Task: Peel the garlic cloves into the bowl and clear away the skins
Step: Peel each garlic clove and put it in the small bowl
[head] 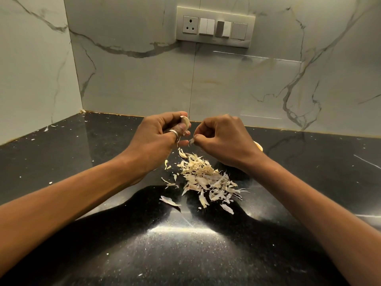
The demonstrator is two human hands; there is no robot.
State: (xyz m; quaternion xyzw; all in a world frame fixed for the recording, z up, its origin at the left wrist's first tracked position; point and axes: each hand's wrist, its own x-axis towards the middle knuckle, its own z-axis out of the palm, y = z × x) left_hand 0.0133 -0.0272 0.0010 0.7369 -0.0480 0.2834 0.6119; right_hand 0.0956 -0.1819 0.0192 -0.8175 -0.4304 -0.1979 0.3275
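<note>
My left hand curls round a smooth, pale, crescent-shaped garlic clove, holding it upright between thumb and fingertips above the glossy, black, speckled tabletop. At its 3 o'clock my right hand pinches a thin papery skin scrap between thumb and forefinger. Dry, curled, cream-coloured skins lie heaped at 6 o'clock of both hands. A plain metal ring bands my left thumb.

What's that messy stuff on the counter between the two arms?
A pile of garlic skins on the black counter, seen from the head camera.
</note>
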